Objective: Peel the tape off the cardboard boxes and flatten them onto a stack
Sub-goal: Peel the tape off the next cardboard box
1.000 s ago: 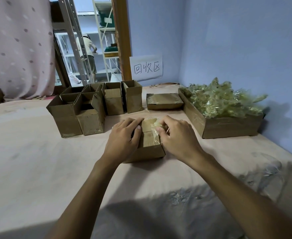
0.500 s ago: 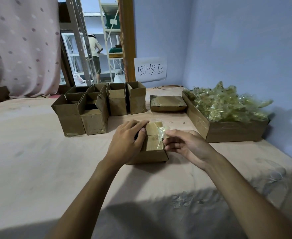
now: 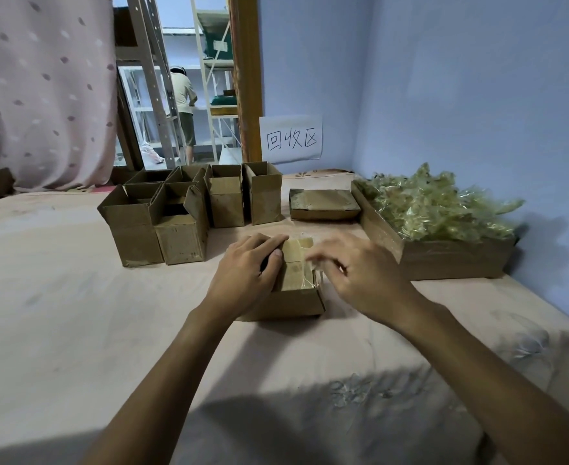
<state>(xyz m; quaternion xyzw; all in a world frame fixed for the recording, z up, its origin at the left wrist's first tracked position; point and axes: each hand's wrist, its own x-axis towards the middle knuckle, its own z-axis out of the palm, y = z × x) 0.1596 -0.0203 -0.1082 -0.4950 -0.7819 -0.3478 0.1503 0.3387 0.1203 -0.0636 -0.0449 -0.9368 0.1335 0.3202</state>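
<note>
Nearest: pale pink cloth-covered table [image 3: 75, 313], both bare forearms reaching over it. Left hand [image 3: 246, 273] lies on the left part of the small brown cardboard box [image 3: 286, 303], fingers bent over its top and gripping it so it stays down on the cloth; box sits mid-table, just in front of the person. Right hand [image 3: 360, 276] is motion-blurred at the box's right side, fingers partly spread; cannot tell whether it has hold of anything.

Clear yellowish tape strip [image 3: 315, 280] shows loose along the box's right top edge. Change: a second ago the right hand was on top of the box pinching at the tape, then it drew off to the right; now it is back in close and the top flaps show mostly bare cardboard. Judgement – the top seam is largely peeled and one more pull should free the strip; flattening not yet done.

Further back: cluster of open-topped brown cardboard boxes [image 3: 162, 226] to the left; low flat brown cardboard pack [image 3: 323, 204] behind the work box – probably the stack, not sure; long shallow cardboard tray [image 3: 444, 260] at right heaped with crumpled yellowish tape [image 3: 437, 206]. Farthest: white handwritten paper sign [image 3: 291, 137] on the blue wall; pink dotted curtain [image 3: 41, 88]; a person [image 3: 182, 105] at shelves through the doorway.
</note>
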